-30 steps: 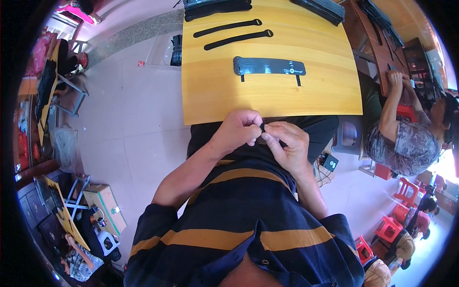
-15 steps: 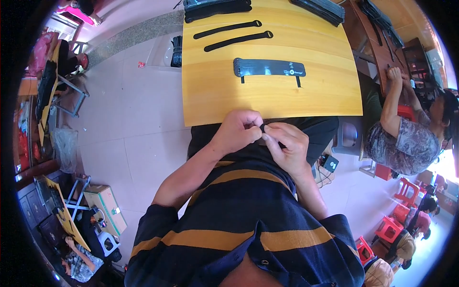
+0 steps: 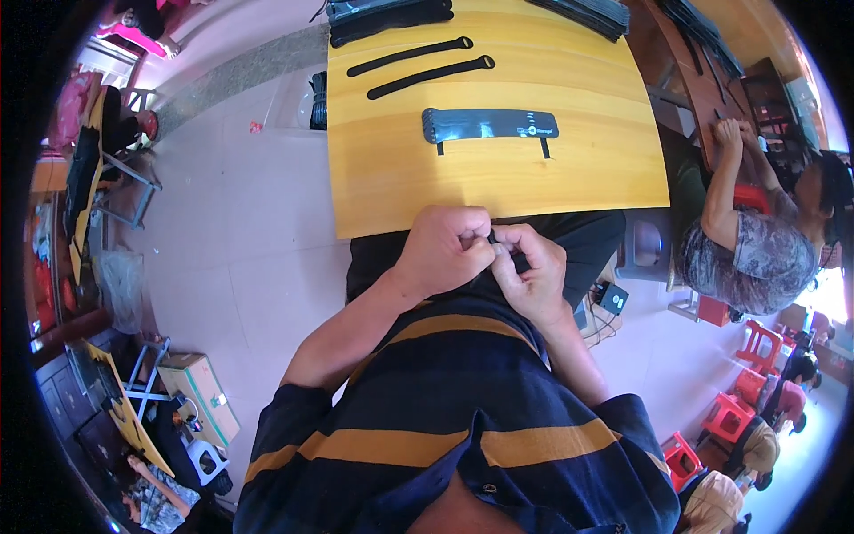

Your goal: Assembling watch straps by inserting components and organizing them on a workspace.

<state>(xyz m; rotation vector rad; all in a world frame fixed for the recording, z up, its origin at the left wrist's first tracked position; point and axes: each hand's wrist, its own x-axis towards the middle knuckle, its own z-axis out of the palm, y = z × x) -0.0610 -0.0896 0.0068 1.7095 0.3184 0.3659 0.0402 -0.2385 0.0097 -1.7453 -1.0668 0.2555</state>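
Observation:
My left hand (image 3: 447, 254) and my right hand (image 3: 534, 267) meet just off the near edge of the yellow table (image 3: 605, 182), above my lap. Both are closed in a pinch on a small black piece (image 3: 493, 238), of which only a bit shows between the fingertips; its kind is hidden. Beyond them on the table lies a flat, shiny black folded pack (image 3: 485, 125) with pale printing, two short black strap ends (image 3: 547, 149) sticking out towards me. Farther back lie two long black straps (image 3: 431, 78), side by side, each with a ring at its right end.
Black bundles (image 3: 391, 20) are stacked at the table's far left corner, and more black packs (image 3: 583, 16) at the far right. To my right a co-worker (image 3: 752, 240) sits at a brown table. Red stools (image 3: 729, 420) stand behind. At left are a carton (image 3: 200, 396) and folding-leg tables.
The view has shifted slightly, so the table and its things sit a little farther left. My hands stay pinched together, with small finger movements around the black piece.

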